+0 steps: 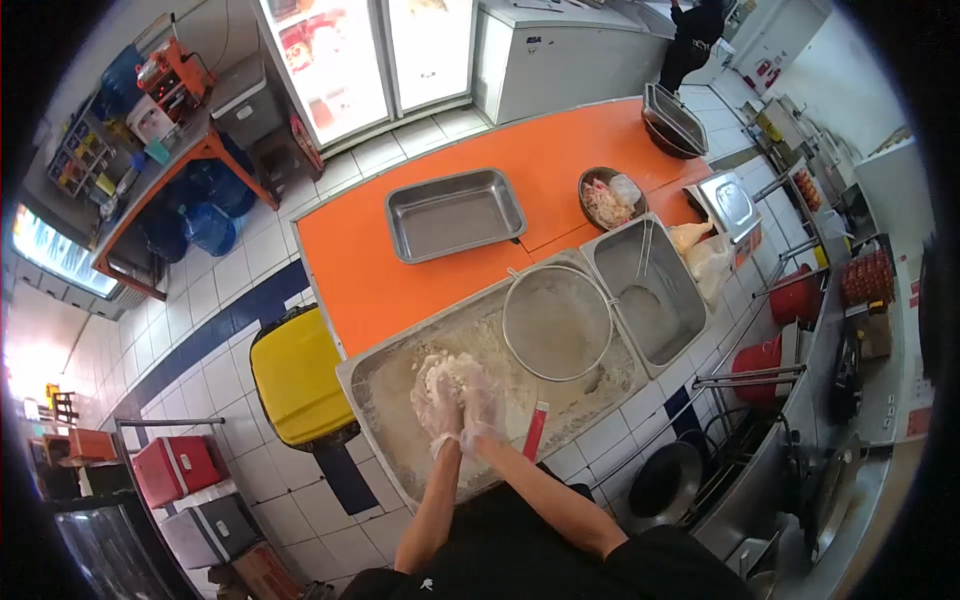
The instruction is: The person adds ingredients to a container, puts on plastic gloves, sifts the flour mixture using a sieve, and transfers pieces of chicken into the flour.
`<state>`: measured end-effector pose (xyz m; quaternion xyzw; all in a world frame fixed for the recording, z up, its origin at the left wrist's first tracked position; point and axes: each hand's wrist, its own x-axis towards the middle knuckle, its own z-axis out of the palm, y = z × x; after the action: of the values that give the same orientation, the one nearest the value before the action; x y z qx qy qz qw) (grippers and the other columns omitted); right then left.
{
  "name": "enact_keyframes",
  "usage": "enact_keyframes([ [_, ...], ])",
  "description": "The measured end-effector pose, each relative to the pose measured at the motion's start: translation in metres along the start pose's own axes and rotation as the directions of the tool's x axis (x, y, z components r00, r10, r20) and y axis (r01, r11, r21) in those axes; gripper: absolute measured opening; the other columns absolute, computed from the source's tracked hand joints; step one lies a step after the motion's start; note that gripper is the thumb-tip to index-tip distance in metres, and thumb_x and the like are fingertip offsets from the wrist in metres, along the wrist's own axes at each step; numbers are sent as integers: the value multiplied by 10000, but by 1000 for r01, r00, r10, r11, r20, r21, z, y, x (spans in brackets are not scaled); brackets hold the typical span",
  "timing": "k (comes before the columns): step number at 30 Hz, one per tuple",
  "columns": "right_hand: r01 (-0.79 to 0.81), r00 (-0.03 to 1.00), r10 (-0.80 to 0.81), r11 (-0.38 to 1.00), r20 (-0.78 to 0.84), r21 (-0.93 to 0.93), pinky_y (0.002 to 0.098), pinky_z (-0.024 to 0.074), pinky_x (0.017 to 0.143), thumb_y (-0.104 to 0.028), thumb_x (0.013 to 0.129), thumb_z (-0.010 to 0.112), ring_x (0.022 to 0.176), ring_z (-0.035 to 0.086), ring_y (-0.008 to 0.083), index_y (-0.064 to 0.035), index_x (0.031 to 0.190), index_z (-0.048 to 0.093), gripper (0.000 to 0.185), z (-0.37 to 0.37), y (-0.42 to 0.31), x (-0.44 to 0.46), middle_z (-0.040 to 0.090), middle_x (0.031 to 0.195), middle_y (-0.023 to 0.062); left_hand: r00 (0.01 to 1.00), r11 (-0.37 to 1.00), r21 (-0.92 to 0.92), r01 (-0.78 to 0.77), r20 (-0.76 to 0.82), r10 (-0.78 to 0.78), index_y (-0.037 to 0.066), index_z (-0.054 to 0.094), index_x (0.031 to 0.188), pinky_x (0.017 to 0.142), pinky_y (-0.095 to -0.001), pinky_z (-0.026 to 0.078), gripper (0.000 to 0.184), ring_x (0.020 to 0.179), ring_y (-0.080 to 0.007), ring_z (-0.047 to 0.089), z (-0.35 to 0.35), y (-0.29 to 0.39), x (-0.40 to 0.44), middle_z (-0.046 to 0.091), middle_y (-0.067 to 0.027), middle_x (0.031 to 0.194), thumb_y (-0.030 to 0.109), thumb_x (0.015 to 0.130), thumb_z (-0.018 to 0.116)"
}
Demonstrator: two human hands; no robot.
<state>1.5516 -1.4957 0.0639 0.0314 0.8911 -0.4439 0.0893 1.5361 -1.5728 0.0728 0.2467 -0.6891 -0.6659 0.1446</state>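
Both hands wear clear plastic gloves and are cupped together over the left part of a wide metal tray dusted with flour. Between my left hand and my right hand is a pale, flour-coated crumbly mass; what lies under the coating I cannot make out. The fingers curve around it from both sides. To the right of the hands a round sieve rests over the tray. Near my right wrist, a red-handled tool lies at the tray's front edge.
A deep metal pan with a wire-handled tool adjoins the tray. On the orange table stand a metal pan and a bowl of shredded food. A yellow-lidded bin stands left. Another person is at the back.
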Motion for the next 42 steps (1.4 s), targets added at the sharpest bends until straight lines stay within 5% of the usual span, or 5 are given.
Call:
enact_keyframes([
  [5, 44, 906, 306, 622, -294, 782, 308, 264, 1110, -449, 1000, 400, 1352, 330, 218, -62, 1480, 282, 627, -92, -42, 23, 329, 1491, 90, 935, 968, 167, -190, 332, 126, 96, 580, 1236, 988, -402, 386, 381, 1133, -308, 533, 70, 111, -7, 599, -153, 1220, 277, 901, 585],
  [14, 3, 924, -243, 776, -295, -631, 453, 194, 1152, -198, 916, 496, 1375, 264, 409, 18, 1476, 173, 682, -118, 44, 30, 264, 1498, 233, 899, 886, 258, -386, 321, 299, 49, 555, 1247, 990, -443, 394, 432, 1155, -362, 513, 62, 44, 16, 570, -187, 1252, 258, 872, 597],
  [18, 179, 884, -416, 721, -212, -669, 459, 211, 1144, -216, 916, 490, 1356, 294, 420, 29, 1453, 241, 640, -86, 11, -10, 316, 1470, 245, 878, 410, 801, -437, 282, 387, 73, 505, 1342, 1026, -460, 356, 502, 1198, -357, 488, -33, -59, 32, 523, -197, 1323, 219, 868, 586],
  [34, 72, 907, -302, 799, -295, -597, 533, 475, 802, -258, 790, 568, 846, 634, 374, -28, 885, 690, 278, 91, 150, 67, 668, 862, 196, 821, 633, 689, -352, 552, -144, 48, 555, 1272, 1024, -498, 346, 482, 1151, -417, 502, -15, -57, 64, 561, -227, 1241, 341, 890, 528],
  [42, 129, 978, 8, 766, 210, -630, 491, 509, 816, -239, 784, 562, 913, 661, 366, -34, 932, 730, 304, 11, 66, 26, 696, 912, 200, 664, 170, 648, -742, 745, 58, 59, 645, 1098, 944, -493, 424, 381, 1059, -347, 574, -55, -107, 45, 617, -202, 1128, 352, 875, 546],
])
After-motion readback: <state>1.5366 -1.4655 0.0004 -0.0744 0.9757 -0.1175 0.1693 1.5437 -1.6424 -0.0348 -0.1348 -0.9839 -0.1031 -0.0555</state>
